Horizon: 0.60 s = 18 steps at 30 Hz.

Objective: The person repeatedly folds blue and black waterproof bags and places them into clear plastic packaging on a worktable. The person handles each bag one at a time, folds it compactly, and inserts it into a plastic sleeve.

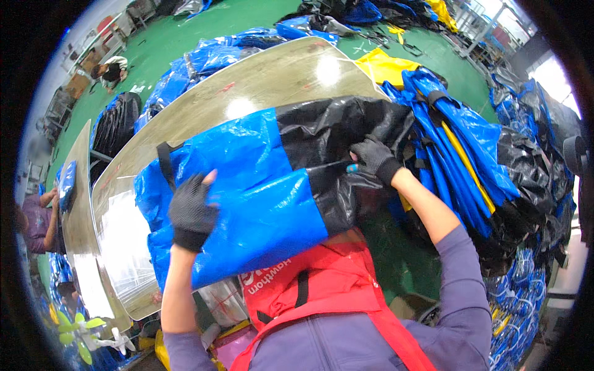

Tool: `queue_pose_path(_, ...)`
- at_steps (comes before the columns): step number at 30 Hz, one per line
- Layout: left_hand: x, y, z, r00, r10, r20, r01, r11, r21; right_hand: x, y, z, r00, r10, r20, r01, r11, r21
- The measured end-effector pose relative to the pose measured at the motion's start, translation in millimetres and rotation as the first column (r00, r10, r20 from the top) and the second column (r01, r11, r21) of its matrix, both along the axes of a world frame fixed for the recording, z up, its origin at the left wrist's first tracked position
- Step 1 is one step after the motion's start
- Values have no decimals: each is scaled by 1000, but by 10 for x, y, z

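Blue-and-black tarpaulin piece (247,179) lay across the near part of the rounded tabletop (278,71), its blue section toward the left and its black section toward the right, with the near edge reaching toward the person's red apron (322,281). Wrinkles ran across both colours, and a short black strap (165,164) stood out near the far left corner. Gloved in dark grey with bare fingertips, the left hand (194,210) was over the blue section, slightly blurred, thumb apart from the fingers in a loose, partly opened pose that had hold of nothing. The right hand (374,159), gloved alike, was on the black section, its fingers curled; whether they pinched a fold could not be told. Just beyond the tabletop's right side sat a heap of blue tarpaulin (458,133) with yellow and black parts, near a yellow sheet (387,65) at the far edge.
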<state>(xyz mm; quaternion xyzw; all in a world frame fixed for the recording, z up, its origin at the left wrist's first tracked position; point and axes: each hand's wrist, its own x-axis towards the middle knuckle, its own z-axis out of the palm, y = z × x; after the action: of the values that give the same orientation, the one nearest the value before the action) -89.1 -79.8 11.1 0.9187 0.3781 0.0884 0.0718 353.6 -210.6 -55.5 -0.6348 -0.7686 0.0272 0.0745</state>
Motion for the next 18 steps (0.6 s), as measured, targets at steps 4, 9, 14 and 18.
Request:
queue_pose_path(4, 1200, 26, -372, 863, -498, -84, 505, 848, 164, -114, 0, 435, 907, -291, -304, 184, 924, -334)
queue_pose_path(9, 1413, 124, -911, 887, -439, -144, 455, 883, 113, -444, -560, 737, 1000, -2, 0, 2, 981, 192)
queue_pose_path(14, 1363, 177, -733, 846, -529, -60, 531, 848, 7, -573, -929, 260, 979, -191, 69, 178, 970, 163)
queue_pose_path(18, 1669, 311, -490, 764, -636, 112, 635, 771, 43, -759, -1005, 89, 964, -57, 260, -50, 921, 386)
